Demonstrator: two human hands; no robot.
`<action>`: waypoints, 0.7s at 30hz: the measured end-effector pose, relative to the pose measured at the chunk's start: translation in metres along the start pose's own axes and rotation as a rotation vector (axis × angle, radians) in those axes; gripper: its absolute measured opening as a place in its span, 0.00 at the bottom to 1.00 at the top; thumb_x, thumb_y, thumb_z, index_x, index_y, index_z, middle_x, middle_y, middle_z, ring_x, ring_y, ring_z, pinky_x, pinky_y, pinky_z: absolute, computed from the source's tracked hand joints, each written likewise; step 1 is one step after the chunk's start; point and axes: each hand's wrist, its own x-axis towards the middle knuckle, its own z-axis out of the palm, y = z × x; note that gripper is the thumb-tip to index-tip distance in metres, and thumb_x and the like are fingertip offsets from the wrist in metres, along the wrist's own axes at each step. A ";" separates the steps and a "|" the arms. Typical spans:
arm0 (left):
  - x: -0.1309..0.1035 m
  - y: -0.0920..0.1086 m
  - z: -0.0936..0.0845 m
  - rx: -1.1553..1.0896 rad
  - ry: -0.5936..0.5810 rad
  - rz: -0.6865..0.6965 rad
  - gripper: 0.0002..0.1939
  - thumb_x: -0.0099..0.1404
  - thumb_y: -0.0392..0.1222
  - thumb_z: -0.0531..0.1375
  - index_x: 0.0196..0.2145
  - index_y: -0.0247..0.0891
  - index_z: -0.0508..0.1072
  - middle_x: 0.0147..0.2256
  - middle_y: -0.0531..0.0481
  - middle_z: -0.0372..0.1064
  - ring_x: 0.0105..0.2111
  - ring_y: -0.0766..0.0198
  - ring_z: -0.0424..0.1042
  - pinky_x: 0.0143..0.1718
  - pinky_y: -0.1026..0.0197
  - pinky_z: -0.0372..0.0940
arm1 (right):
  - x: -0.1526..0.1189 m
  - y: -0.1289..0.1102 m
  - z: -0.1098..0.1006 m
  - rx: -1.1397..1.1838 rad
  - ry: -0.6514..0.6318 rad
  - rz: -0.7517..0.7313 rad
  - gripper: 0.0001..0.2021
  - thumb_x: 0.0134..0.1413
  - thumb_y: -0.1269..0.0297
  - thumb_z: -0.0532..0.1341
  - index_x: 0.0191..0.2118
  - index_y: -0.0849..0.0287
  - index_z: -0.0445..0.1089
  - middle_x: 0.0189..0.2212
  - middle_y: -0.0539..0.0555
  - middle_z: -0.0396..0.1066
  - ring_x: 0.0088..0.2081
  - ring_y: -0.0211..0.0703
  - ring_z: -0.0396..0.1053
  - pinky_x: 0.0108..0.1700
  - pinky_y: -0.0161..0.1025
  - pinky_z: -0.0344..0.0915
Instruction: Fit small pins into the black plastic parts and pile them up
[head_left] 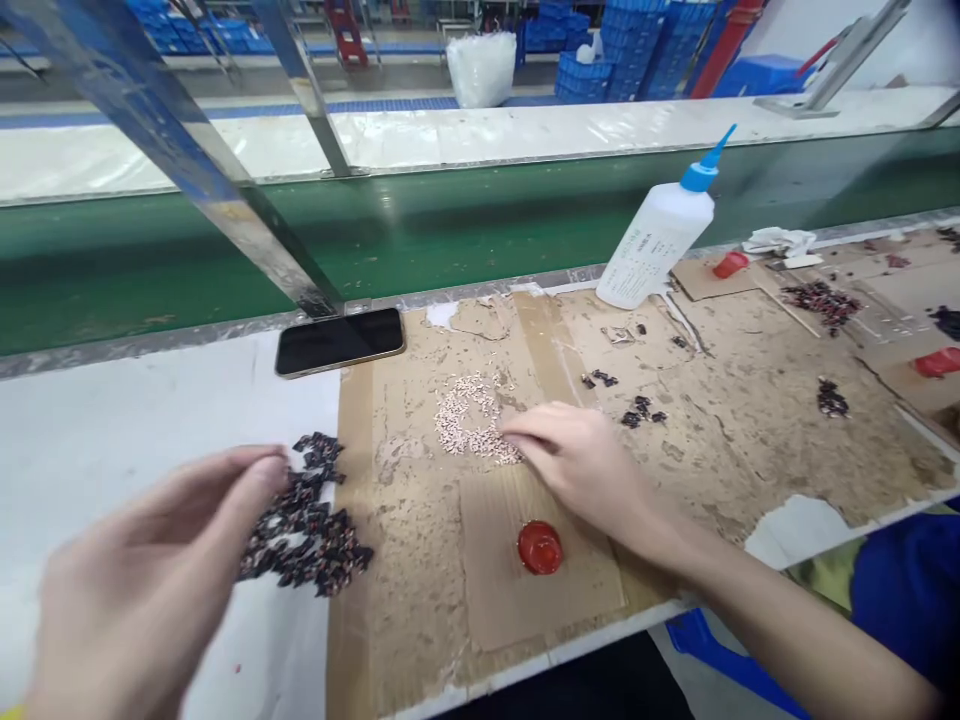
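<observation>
My left hand [161, 560] is closed in a pinch above the left edge of a pile of small black pieces [326, 545] with reddish-brown spots. Whatever lies between its thumb and finger is too small to name. Over the right side of a ring of tiny pale pinkish pieces [457, 420], my right hand [574, 455] is also pinched, fingertips down at the pieces. Its fingers hide anything they hold. Just below that hand, a small red cup [540, 547] rests on a cardboard square [510, 610].
A black phone [341, 340] lies behind the black pile. A white glue bottle [652, 245] with a blue nozzle leans at the cardboard's back edge. Small black clusters [641, 411] lie to the right. A green conveyor belt [450, 220] and a slanted metal post [217, 190] stand beyond.
</observation>
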 end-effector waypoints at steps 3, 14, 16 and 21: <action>-0.046 0.027 0.043 -0.176 -0.095 -0.015 0.02 0.70 0.40 0.68 0.39 0.41 0.82 0.28 0.56 0.81 0.25 0.70 0.80 0.28 0.75 0.76 | -0.019 0.002 -0.012 0.162 0.124 0.094 0.06 0.68 0.62 0.67 0.43 0.53 0.83 0.40 0.53 0.86 0.38 0.44 0.83 0.42 0.42 0.79; -0.111 0.061 0.135 -0.561 -0.325 0.157 0.14 0.75 0.28 0.57 0.42 0.42 0.81 0.32 0.54 0.81 0.31 0.69 0.82 0.36 0.72 0.79 | -0.058 -0.033 -0.017 1.194 0.123 0.592 0.06 0.50 0.59 0.80 0.34 0.47 0.85 0.24 0.49 0.80 0.25 0.31 0.77 0.30 0.25 0.76; -0.111 0.059 0.138 -0.452 -0.287 0.293 0.12 0.70 0.26 0.63 0.44 0.41 0.81 0.35 0.53 0.83 0.33 0.68 0.83 0.38 0.72 0.79 | -0.061 -0.035 -0.017 1.197 0.132 0.591 0.06 0.49 0.59 0.80 0.33 0.47 0.85 0.25 0.49 0.82 0.24 0.31 0.77 0.31 0.23 0.75; -0.106 0.050 0.138 -0.083 -0.110 0.775 0.08 0.69 0.25 0.66 0.43 0.34 0.79 0.40 0.47 0.84 0.38 0.65 0.84 0.47 0.70 0.78 | -0.072 -0.029 -0.017 0.990 0.180 0.517 0.07 0.49 0.62 0.80 0.35 0.45 0.86 0.29 0.48 0.84 0.27 0.35 0.82 0.34 0.25 0.79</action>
